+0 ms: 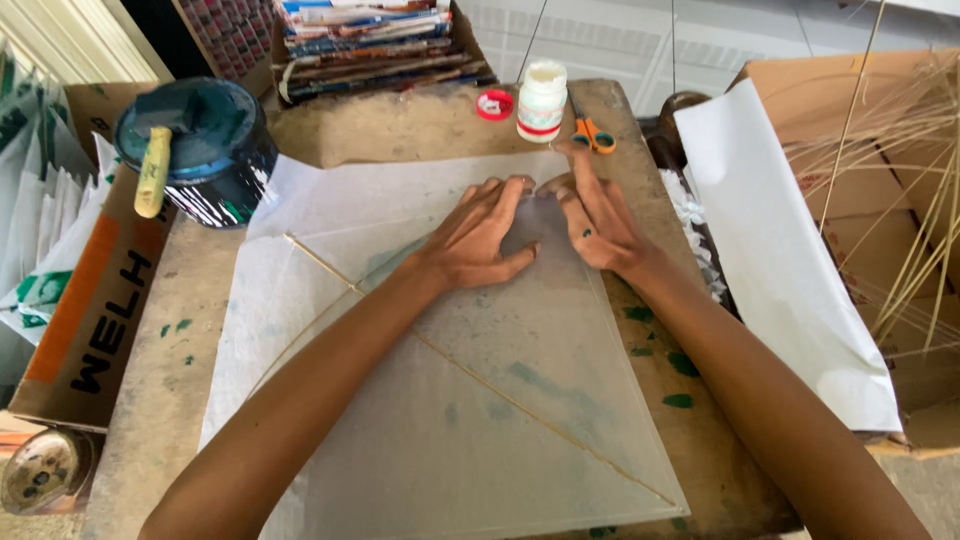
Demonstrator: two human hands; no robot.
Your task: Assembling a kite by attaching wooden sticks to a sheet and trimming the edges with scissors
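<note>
While both hands lie flat and open on the thin paper sheet (450, 400), gripping nothing, I'd press outward from the stick (480, 385). My left hand (475, 235) and right hand (590, 215) meet at its far corner on the table (180, 370); gentle, even pressure avoids tearing.
</note>
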